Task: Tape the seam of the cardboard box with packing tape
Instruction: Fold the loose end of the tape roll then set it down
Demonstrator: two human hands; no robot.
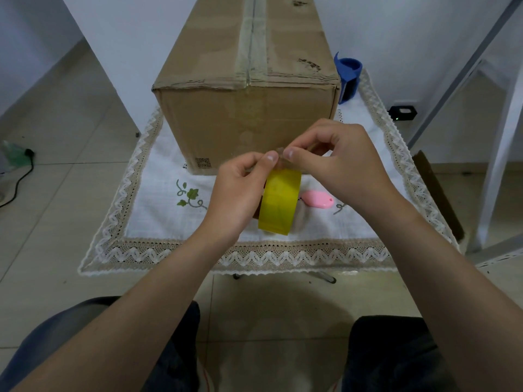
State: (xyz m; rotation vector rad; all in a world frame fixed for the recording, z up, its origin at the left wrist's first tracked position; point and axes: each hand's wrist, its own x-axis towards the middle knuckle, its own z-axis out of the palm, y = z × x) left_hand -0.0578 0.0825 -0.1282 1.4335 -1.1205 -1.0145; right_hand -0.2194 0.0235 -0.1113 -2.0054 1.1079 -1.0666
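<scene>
A long brown cardboard box (246, 80) lies on the table, its top seam (252, 38) running away from me under old clear tape. In front of its near face I hold a yellow roll of packing tape (280, 203) upright above the cloth. My left hand (240, 190) grips the roll from its left side, thumb at the top. My right hand (336, 162) pinches the loose clear tape end (280, 154) at the top of the roll, thumb meeting my left thumb.
A white lace-edged tablecloth (158, 199) covers the small table. A pink cutter (317, 200) lies just right of the roll. A blue object (349, 77) stands beside the box's right corner. A metal frame (498, 131) rises at right. My knees are below the table's edge.
</scene>
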